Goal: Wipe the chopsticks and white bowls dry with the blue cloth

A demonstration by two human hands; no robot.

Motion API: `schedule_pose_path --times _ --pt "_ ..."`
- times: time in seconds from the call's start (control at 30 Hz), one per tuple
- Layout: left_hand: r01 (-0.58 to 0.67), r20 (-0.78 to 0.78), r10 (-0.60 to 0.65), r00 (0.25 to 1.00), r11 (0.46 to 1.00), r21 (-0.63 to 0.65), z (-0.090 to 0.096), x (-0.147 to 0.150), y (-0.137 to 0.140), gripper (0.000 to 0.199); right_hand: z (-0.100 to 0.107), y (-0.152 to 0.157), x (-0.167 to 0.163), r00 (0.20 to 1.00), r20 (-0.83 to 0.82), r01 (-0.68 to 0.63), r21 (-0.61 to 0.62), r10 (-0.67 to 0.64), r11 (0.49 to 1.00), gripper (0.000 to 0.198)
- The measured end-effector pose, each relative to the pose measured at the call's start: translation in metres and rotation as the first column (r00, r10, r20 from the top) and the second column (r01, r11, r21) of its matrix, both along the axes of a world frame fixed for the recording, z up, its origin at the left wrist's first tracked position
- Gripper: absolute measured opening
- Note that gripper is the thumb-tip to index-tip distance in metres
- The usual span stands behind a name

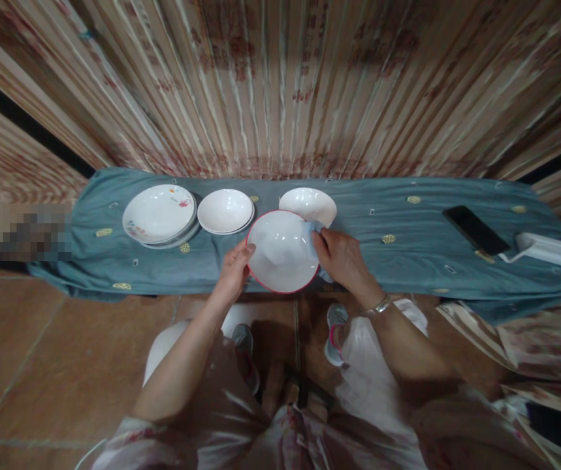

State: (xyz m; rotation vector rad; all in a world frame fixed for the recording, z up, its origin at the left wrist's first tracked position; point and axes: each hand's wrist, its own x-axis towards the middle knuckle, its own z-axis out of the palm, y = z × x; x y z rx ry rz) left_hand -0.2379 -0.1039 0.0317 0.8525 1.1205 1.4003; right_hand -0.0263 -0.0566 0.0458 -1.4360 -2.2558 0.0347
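A white bowl with a red rim [280, 254] is held up in front of me, tilted so that its inside faces me. My left hand [235, 266] grips its left edge, thumb on the rim. At the bowl's right edge, my right hand [341, 256] pinches a pale blue cloth [312, 236] against the rim and inner wall; part of the cloth hangs below. Just behind stands another white bowl [309, 203], partly covered by the held one. To the left are a small stack of plain white bowls [225, 210] and a stack of floral-patterned plates [157, 212].
A teal cloth with yellow motifs [398, 274] covers the long narrow table. Toward its right end lie a black phone [476, 230] and a white long object [557, 251]. A pleated curtain [280, 98] hangs right behind the table. Brown tiles [25, 365] form the floor.
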Motion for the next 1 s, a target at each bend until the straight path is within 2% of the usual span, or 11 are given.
schedule_pose_path --times 0.23,0.5,0.63,0.77,0.8,0.87,1.0 --pt "-0.046 0.033 0.045 0.998 0.998 0.039 -0.002 -0.002 0.003 0.059 -0.003 0.002 -0.001 0.996 -0.085 0.017 -0.118 -0.027 0.993 0.042" --pt "-0.090 0.047 0.086 0.995 0.992 0.093 0.000 -0.001 0.005 0.067 -0.008 0.005 -0.005 0.949 -0.313 -0.053 -0.294 -0.044 0.954 0.049" --pt "-0.097 0.028 0.094 0.995 0.984 0.146 0.001 -0.001 0.008 0.066 -0.012 0.003 -0.012 0.901 -0.429 -0.132 -0.418 -0.067 0.899 0.058" --pt "-0.123 0.027 0.120 0.992 0.973 0.197 0.003 0.002 0.012 0.068 -0.016 0.002 -0.018 0.844 -0.521 -0.234 -0.570 -0.126 0.788 0.064" --pt "-0.126 0.028 0.123 0.992 0.971 0.203 0.003 0.002 0.013 0.069 -0.017 0.003 -0.018 0.838 -0.527 -0.241 -0.586 -0.138 0.773 0.065" --pt "-0.121 0.021 0.120 0.993 0.971 0.206 0.004 0.002 0.014 0.071 -0.017 0.006 -0.018 0.845 -0.515 -0.219 -0.578 -0.144 0.786 0.063" --pt "-0.088 -0.022 0.094 0.995 0.980 0.181 0.003 0.000 0.013 0.073 -0.013 0.011 -0.013 0.877 -0.457 -0.118 -0.505 -0.150 0.855 0.057"
